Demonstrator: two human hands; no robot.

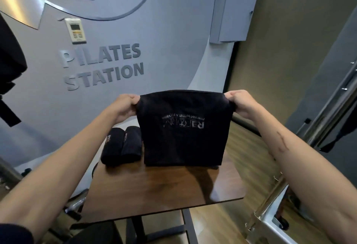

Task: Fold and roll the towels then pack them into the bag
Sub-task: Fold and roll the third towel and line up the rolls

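Both hands hold up a black folded cloth towel (183, 129) with pale printed lettering: left hand (126, 106) and right hand (240, 101) each pinch a top corner. Its lower edge seems to touch the brown wooden worktop (154, 189). Two rolled black towels (121, 147) lie just left.

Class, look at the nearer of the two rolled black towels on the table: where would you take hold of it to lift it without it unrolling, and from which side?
Grip the rolled towel around its middle, coming down from above with fingers and thumb spanning its width. It lies on its side on the table, tight against the second roll, so pressing across the roll should keep the layers closed.
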